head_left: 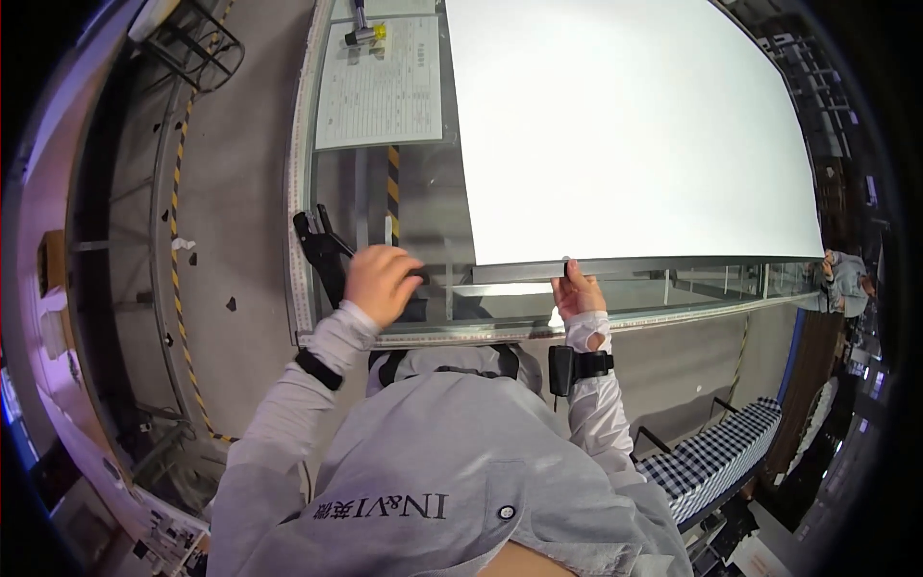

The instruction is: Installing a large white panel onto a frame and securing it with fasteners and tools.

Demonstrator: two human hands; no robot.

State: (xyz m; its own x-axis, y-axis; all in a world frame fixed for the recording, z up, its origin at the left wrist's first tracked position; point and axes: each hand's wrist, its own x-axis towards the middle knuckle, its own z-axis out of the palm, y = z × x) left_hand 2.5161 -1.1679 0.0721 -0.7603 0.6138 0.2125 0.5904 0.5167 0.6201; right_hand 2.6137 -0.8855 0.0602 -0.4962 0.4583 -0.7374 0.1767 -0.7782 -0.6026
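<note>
A large white sheet [635,125] lies over the glass-topped table. Along its near edge runs a narrow grey strip [519,273]. My right hand [580,294] pinches this strip from the near side, its fingertips at the sheet's edge beside a small black piece. Left of the sheet, my left hand [381,281] hovers over the glass with fingers curled and the thumb close to the index finger. Anything between them is too small to make out. A black clamp-like tool [322,252] lies by the table's left edge, just beyond my left hand.
A printed paper form [380,87] lies at the far left of the table, with a small hammer [361,37] on it. Another person [846,279] stands at the right end. A checkered cloth-covered bench [716,457] is at the lower right, a stool [197,43] at the upper left.
</note>
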